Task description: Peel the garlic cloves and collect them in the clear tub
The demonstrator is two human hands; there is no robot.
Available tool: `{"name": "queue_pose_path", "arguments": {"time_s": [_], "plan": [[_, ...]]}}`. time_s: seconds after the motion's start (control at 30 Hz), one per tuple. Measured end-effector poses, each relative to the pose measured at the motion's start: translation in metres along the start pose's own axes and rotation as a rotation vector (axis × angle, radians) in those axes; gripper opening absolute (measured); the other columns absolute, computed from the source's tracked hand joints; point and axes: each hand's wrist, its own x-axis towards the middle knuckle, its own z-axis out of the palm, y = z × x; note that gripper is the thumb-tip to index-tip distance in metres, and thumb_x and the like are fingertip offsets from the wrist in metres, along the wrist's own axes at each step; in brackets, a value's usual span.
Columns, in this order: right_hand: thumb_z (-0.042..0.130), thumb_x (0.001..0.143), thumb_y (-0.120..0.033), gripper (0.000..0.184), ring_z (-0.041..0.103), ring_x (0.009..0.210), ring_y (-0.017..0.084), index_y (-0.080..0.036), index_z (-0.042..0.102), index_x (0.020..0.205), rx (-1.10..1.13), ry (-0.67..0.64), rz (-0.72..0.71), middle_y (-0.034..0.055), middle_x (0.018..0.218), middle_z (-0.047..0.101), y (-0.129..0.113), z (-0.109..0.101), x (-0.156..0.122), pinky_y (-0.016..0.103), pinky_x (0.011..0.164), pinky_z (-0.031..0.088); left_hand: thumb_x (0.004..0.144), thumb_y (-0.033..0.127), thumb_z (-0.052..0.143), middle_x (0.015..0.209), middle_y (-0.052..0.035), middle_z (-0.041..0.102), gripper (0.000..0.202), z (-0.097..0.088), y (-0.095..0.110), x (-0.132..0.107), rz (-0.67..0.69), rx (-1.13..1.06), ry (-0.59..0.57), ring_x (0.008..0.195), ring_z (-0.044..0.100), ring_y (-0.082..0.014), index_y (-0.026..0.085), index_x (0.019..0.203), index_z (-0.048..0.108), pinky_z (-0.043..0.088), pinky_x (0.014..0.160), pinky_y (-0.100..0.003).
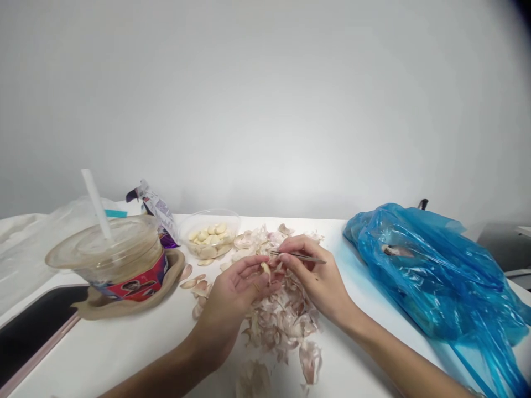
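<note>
My left hand (238,293) is closed around a pale garlic clove (266,269), pinched at the fingertips. Just beside it, my right hand (313,271) grips a slim metal tool that looks like tweezers (305,257), its tip close to the clove. Beneath and around both hands lies a spread of papery garlic skins (286,320). Behind the left hand stands a clear plastic bowl (232,221) with several peeled cloves (211,235) in it. A few unpeeled cloves (199,293) lie left of my left hand.
On the left, a lidded plastic cup (135,276) with a straw sits on a brown holder, with a dark-screened device (41,326) below it. A purple wrapper (160,213) stands behind. A blue plastic bag (431,271) lies to the right. A grey wall (265,110) rises behind the white table (136,354).
</note>
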Motion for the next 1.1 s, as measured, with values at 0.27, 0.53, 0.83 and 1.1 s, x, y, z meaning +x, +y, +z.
{"name": "queue_pose_path", "arguments": {"time_s": [0.27,0.53,0.83,1.1], "plan": [[0.058,0.08,-0.022,0.009,0.061,0.071,0.016,-0.016,0.062,0.084,-0.046,-0.005,-0.072,0.0047,0.08,0.063,-0.001,0.0014,-0.0042,0.029,0.064,0.052,0.07,0.022,0.066,0.092,-0.0062,0.068,0.023,-0.0028,-0.0013,0.0022,0.035,0.069,0.037,0.088,0.063,-0.0176,0.017,0.091,0.057,0.049,0.078,-0.027],[0.058,0.079,-0.021,0.009,0.061,0.074,0.016,-0.016,0.063,0.085,-0.14,-0.011,-0.147,0.0049,0.08,0.064,-0.0006,0.0011,-0.0052,0.029,0.066,0.052,0.067,0.022,0.069,0.09,-0.0063,0.069,0.026,-0.0015,0.0002,0.0009,0.04,0.108,0.065,0.084,0.063,-0.017,0.017,0.09,0.057,0.048,0.075,-0.026],[0.058,0.079,-0.023,0.009,0.061,0.074,0.016,-0.017,0.063,0.084,-0.181,-0.018,-0.183,0.0045,0.08,0.065,0.0004,0.0008,-0.0062,0.03,0.066,0.051,0.067,0.021,0.068,0.088,-0.0064,0.07,0.024,-0.0021,-0.0013,0.0,0.046,0.104,0.042,0.084,0.063,-0.0167,0.016,0.089,0.058,0.048,0.074,-0.026],[0.057,0.08,-0.022,0.008,0.061,0.072,0.017,-0.017,0.063,0.083,-0.192,-0.018,-0.196,0.005,0.08,0.065,0.0004,0.0013,-0.0066,0.032,0.067,0.052,0.066,0.018,0.068,0.089,-0.0064,0.07,0.023,-0.001,-0.0006,-0.002,0.056,0.129,0.026,0.085,0.063,-0.0171,0.016,0.087,0.058,0.048,0.077,-0.027]]}}
